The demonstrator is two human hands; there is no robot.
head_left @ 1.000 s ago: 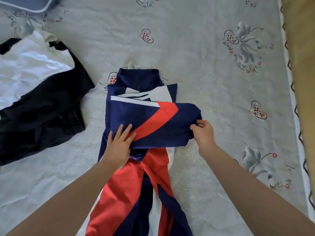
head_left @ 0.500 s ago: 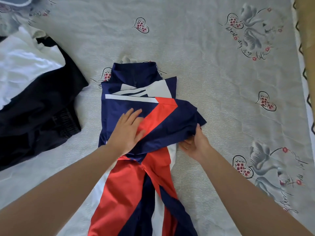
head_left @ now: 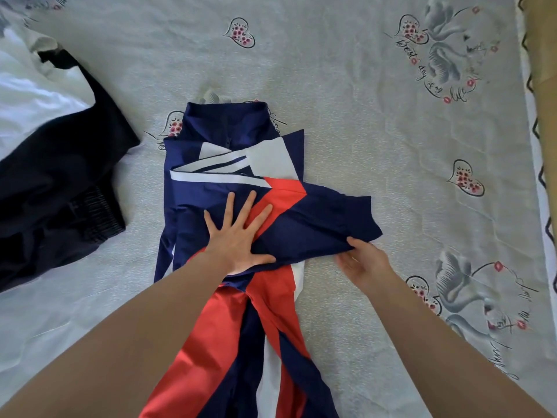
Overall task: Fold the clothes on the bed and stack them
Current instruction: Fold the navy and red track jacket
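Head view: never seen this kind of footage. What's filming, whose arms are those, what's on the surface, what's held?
There is no machine here. A person wears a wide-angle camera on the head, looking forward and down, so the two bare arms are their own. The surface is a bed with a pale printed sheet. In the middle lies a navy, red and white jacket, partly folded. The left hand presses flat on it with fingers spread. The right hand grips the edge of a folded-over navy sleeve. At the left lies a heap of black and white clothes.
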